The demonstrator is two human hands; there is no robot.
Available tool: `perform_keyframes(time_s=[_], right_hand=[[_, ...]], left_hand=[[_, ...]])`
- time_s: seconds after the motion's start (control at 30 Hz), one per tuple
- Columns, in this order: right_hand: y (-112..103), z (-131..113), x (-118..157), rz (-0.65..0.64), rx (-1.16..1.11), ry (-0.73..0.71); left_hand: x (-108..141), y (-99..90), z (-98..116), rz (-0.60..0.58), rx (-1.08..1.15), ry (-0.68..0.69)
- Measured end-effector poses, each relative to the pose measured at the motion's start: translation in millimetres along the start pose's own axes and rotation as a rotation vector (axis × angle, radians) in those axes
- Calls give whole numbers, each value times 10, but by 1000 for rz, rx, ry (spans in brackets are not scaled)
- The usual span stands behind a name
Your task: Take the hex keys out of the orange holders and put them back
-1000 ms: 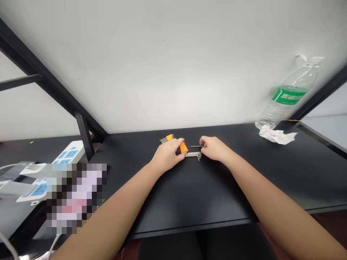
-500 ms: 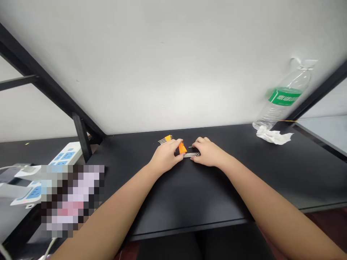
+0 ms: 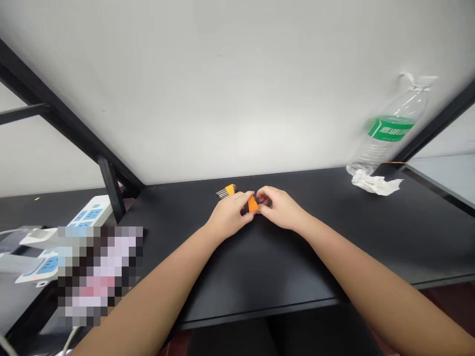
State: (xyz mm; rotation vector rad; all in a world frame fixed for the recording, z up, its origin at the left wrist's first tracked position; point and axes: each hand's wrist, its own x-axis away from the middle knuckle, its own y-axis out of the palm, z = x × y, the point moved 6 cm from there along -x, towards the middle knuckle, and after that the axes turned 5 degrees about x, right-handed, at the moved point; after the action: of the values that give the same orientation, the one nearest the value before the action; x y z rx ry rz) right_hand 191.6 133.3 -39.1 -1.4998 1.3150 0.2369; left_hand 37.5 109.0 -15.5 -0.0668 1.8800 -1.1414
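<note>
My left hand (image 3: 228,215) is closed around an orange hex key holder (image 3: 253,204), thumb at its near edge and fingers over the top. Right beside it, my right hand (image 3: 281,207) has its fingers curled in and the thumb at the metal hex keys (image 3: 259,211) by the holder's right side. Most of these keys are hidden by my fingers. Behind my left hand, a second orange piece (image 3: 230,190) lies on the black desk with a fan of several metal hex keys (image 3: 222,193) pointing left.
A clear plastic bottle (image 3: 391,129) with a green label leans by the wall at right, beside a crumpled tissue (image 3: 376,185). White power strips (image 3: 97,203) and a pixelated patch (image 3: 107,267) are at left. Black frame bars (image 3: 107,183) flank the desk (image 3: 256,267).
My right hand has moved left, close to the holder, with its fingers curled further. The keys that stuck out between my hands are now mostly covered. My left hand stays on the holder.
</note>
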Motion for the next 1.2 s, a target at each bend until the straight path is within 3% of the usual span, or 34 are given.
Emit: perform_keyframes(time_s=[0.1,0.23,0.43,0.63,0.73,0.87,1.2], right_hand=[[37,-7,-18,67,-261,56],[49,-4,-17,143,-333,79],[18,7,-19,190,-282,105],[-161,173,-60,204,-72,236],[-262,328,-87,146,102,293],[-222,472,-103,-25,308,311],[-30,231,-8,-177,365,114]], left_hand=[[-3,-13,50,24,7,38],[0,-24,91,39,-7,65],[-6,-28,105,8,-50,63],[1,-24,-16,6,-91,31],[-1,-1,-124,-20,-94,-33],[-4,14,-183,-19,-69,-57],[4,32,-201,-33,-48,-63]])
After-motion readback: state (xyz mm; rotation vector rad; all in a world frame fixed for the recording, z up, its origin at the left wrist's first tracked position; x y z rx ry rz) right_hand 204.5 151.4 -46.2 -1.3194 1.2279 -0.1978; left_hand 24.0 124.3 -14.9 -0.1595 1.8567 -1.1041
